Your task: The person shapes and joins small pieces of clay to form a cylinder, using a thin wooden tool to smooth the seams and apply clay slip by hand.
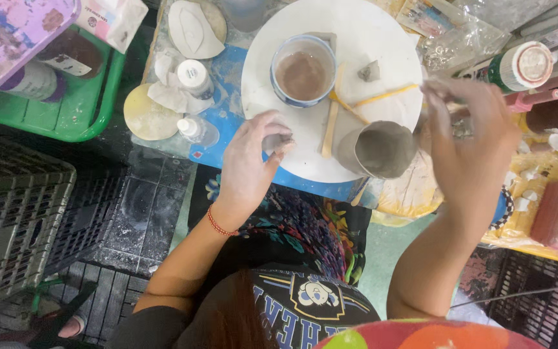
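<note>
At the far left sit a green tray (92,106) and a dark crate (14,220), well apart from either grip. Nearer in, a small white-capped bottle (193,74) and a clear bottle (195,129) stand on the bench (227,84), just left of the left hand (250,161).

The left hand's grip is closed loosely around a small grey lump of clay (278,141), pinched between thumb and fingertips at the near-left edge of the round white board (369,32). The lump is too small and too covered to read any long axis.

Just beyond that grip stands a blue-rimmed bowl (303,71) of brownish water. To the right of the grip lie 2 wooden modelling sticks (330,119), their long axes crossing; the longer one runs away from the person.

Right of the sticks is a grey clay cup (379,148), lying tilted with its mouth toward the camera and its long axis leaning toward the board's near edge.

The right hand (469,139) hovers just right of the cup, blurred; its fingers are curled, and whether it holds anything I cannot tell.

In my judgement the soft cup, so near the board's edge, could roll off or dent if either hand brushes it, and the bowl could tip if the left wrist swings back.
</note>
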